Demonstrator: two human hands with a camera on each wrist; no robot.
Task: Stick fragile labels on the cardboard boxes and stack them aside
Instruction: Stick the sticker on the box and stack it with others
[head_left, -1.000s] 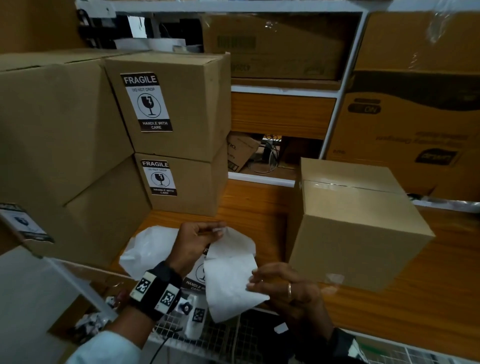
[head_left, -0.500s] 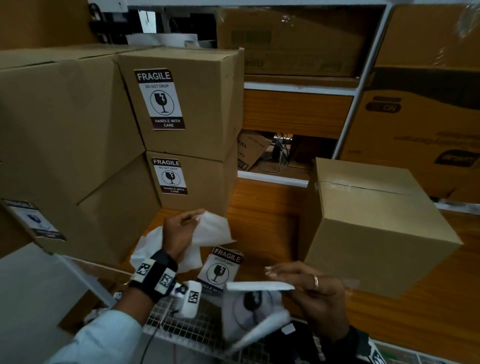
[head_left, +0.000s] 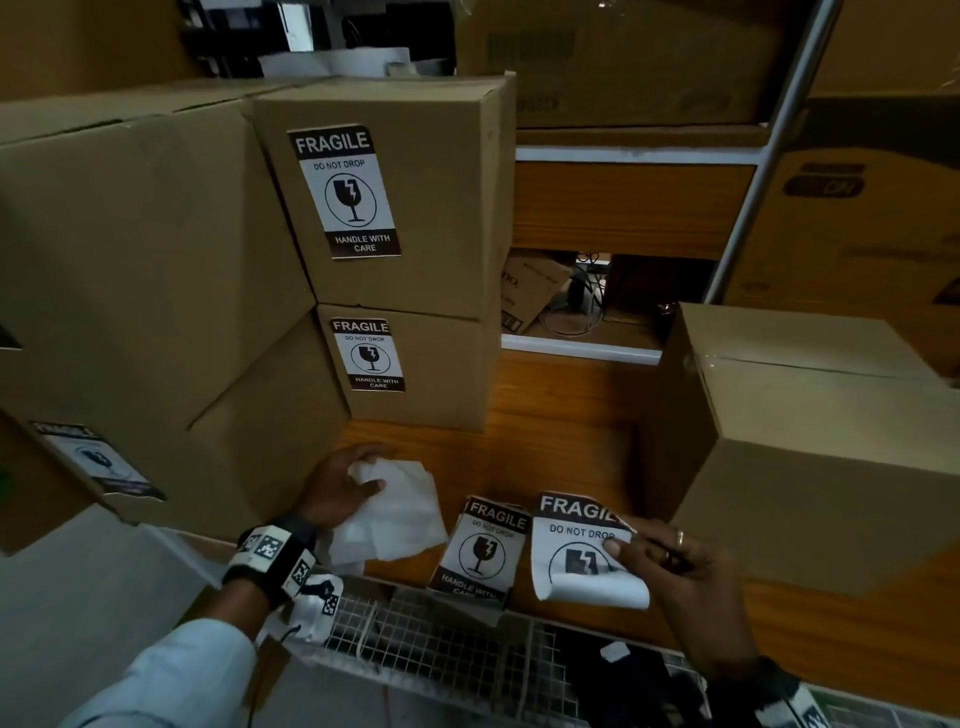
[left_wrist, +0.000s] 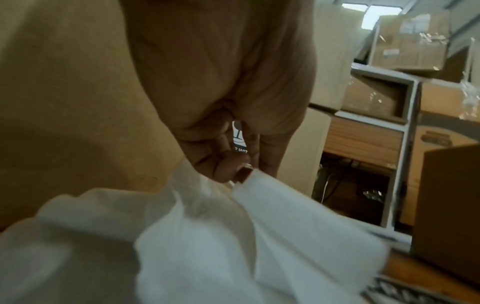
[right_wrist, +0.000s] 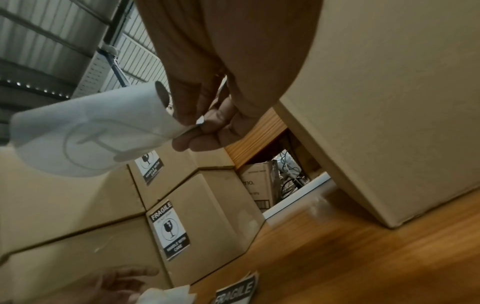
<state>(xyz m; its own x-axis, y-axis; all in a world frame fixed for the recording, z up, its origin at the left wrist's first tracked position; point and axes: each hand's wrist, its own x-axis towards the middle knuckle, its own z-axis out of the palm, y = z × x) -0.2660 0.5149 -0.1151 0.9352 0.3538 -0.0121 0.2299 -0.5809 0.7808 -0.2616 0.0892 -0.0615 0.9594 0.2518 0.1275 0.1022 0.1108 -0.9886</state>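
On wood – curled glossy label (head_left: 582, 551), crumpled backing paper (head_left: 395, 514)

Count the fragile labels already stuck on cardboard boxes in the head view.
3: one on the upper stacked box, one on the box beneath it, one blurred on the large box at far left. Others may be hidden.
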